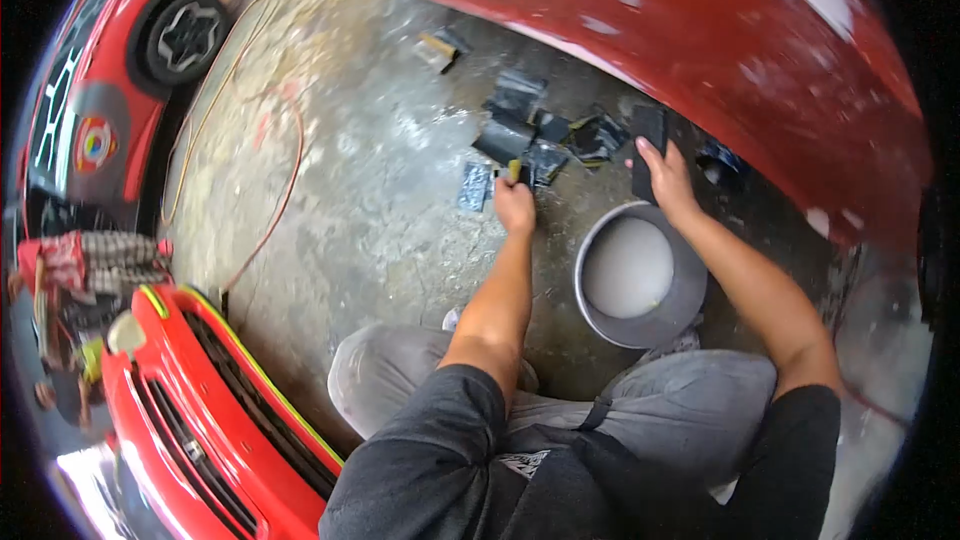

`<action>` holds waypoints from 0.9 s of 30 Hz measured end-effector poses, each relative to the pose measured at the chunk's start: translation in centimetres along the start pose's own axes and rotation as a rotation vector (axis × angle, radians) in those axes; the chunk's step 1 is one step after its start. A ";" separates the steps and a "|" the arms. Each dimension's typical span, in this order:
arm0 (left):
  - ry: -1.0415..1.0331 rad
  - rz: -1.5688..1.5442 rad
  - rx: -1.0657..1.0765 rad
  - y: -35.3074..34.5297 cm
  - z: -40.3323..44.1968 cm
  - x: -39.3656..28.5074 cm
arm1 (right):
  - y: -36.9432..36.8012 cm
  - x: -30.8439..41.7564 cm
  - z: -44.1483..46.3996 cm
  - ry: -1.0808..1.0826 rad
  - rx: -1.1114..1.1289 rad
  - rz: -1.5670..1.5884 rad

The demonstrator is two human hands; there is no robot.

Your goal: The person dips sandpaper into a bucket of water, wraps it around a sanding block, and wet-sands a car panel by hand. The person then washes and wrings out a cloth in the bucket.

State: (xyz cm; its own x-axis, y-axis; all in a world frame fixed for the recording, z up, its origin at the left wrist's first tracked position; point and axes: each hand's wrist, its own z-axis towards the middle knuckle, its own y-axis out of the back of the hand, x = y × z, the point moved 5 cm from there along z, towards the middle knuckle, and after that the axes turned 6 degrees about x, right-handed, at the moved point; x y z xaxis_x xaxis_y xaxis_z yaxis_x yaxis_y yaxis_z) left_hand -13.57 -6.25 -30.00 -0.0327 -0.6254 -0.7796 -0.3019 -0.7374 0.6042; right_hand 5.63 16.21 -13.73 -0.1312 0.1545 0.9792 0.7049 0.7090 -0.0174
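Observation:
My right hand (672, 180) grips a flat black sanding block (648, 128), just above a round grey bucket (690, 305) that holds cloudy whitish liquid (628, 268). Lower toward the floor, my left hand (515, 208) is closed at the near edge of a pile of dark, wet-looking sheets (505, 137), like sandpaper pieces. A small yellow piece (514, 171) shows at its fingertips; whether the fingers hold it is too small to make out. Beside this hand lies a bluish shiny sheet (473, 186). Farther off is another folded piece (436, 50), yellowish and dark.
A red car body panel (640, 25) with pale patches stretches along the far right. Behind the bucket sits a dark round object (720, 165). A red bumper (215, 420) stands at lower left, near a hose (290, 180), a parked red car (112, 105) and people (100, 260).

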 end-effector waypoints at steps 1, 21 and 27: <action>-0.015 -0.049 -0.101 0.7 0.2 -0.5 | 0.3 0.4 -0.3 0.030 -0.005 0.025; -0.751 0.744 1.702 -14.1 -17.5 -16.8 | 5.2 -1.8 -0.9 -0.187 0.087 0.233; -0.787 1.053 1.598 -11.4 -23.4 -17.3 | 4.8 -0.6 -1.7 -0.096 0.073 0.101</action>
State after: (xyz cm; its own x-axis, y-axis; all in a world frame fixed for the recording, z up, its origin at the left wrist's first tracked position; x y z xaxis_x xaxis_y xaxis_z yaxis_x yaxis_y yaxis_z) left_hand 12.73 6.99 -19.52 -0.8887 -0.0279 -0.4577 -0.2648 0.8461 0.4625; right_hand 10.27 18.31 -14.05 -0.1308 0.2906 0.9479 0.6656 0.7343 -0.1332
